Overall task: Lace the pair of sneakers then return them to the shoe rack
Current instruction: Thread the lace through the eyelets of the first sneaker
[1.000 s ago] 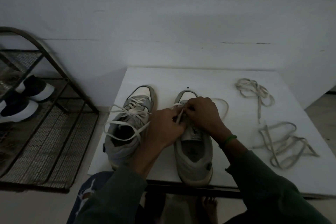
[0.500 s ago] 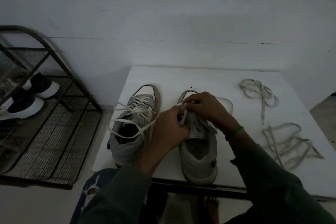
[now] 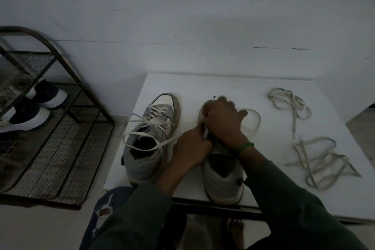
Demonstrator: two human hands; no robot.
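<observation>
A white table (image 3: 223, 87) fills the centre and right of the frame, set against a pale wall. A black metal shoe rack (image 3: 67, 148) with mesh shelves stands on the floor at the left of the frame, just beside the table. 2 grey and white sneakers sit side by side near the table's front edge, toes toward the wall: the laced sneaker (image 3: 142, 164) left of centre, its loose ends trailing, and the second sneaker (image 3: 221, 180) at centre. 2 dark shoes (image 3: 26, 115) with white soles rest on a rack shelf at the far left. Both hands meet over the front of the second sneaker. The left hand (image 3: 192, 148) is curled, pinching the lace (image 3: 205, 134) above the tongue. The right hand (image 3: 223, 122), slightly blurred, bends its fingers down onto the same lace by the eyelets; a loop of it lies on the table just right of the hand. 2 loose laces (image 3: 324, 164) lie tangled at the right of the frame, well apart from the sneakers. A green wristband (image 3: 246, 146) circles the right wrist
</observation>
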